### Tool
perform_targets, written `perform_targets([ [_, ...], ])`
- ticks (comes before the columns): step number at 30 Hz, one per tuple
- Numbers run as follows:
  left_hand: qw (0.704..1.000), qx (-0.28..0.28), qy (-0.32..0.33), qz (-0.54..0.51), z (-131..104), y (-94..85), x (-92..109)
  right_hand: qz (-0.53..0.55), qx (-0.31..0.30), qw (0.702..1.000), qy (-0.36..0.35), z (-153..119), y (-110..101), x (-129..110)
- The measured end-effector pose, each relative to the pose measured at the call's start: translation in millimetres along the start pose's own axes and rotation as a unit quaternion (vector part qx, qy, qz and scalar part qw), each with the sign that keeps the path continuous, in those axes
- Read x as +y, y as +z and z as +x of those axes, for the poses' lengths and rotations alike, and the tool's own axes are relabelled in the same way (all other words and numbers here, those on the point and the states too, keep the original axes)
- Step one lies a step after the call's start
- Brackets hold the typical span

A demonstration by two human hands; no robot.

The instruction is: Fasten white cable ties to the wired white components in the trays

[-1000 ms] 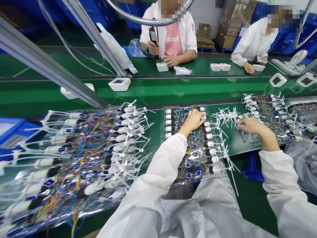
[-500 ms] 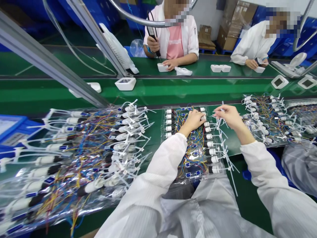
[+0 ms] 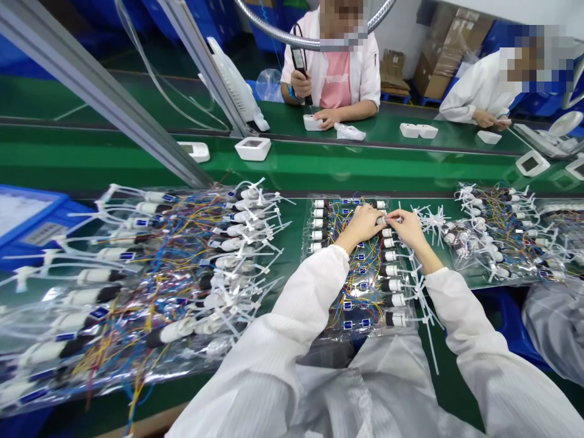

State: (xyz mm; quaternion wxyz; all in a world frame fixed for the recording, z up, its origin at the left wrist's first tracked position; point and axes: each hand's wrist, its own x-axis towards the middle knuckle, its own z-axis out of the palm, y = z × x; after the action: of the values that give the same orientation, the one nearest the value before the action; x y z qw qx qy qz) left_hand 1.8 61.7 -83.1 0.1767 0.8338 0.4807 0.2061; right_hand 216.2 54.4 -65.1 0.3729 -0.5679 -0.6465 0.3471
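My left hand (image 3: 364, 224) rests over the upper part of a wired row of parts, its fingers closed on a small white cylinder (image 3: 382, 220) at the right side. Thumb and fingertips of my right hand (image 3: 406, 227) pinch at that cylinder's outer end, on what looks like a white cable tie mostly hidden by the fingers. Below, several black-and-white cylinders (image 3: 395, 319) lie in a column on clear plastic film, with white cable ties (image 3: 425, 309) sticking out to the right. Coloured wires and small blue pieces (image 3: 348, 306) lie between the columns.
A large wired bundle with cable ties (image 3: 182, 261) covers the left; another bundle (image 3: 497, 231) lies right. Loose cable ties (image 3: 431, 224) sit beside my right hand. Beyond are a metal post (image 3: 137, 109), a white device (image 3: 253, 149) and two co-workers at a green bench (image 3: 274, 125).
My right hand has moved left and in to the cylinder under my left hand, uncovering the pile of loose cable ties. My left hand stays on the row. The view has shifted slightly.
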Motion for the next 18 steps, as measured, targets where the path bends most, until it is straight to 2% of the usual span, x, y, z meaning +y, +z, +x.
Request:
perform_targets([
  [5,1.000,0.009,0.005,-0.001,-0.4,1.8,-0.8,-0.015,0.024,0.999,-0.017,-3.7,5.4,6.1],
  [18,1.000,0.018,0.007,-0.012,-0.2,6.1,-4.7,-0.014,0.026,0.999,-0.015,-3.2,6.9,10.8],
])
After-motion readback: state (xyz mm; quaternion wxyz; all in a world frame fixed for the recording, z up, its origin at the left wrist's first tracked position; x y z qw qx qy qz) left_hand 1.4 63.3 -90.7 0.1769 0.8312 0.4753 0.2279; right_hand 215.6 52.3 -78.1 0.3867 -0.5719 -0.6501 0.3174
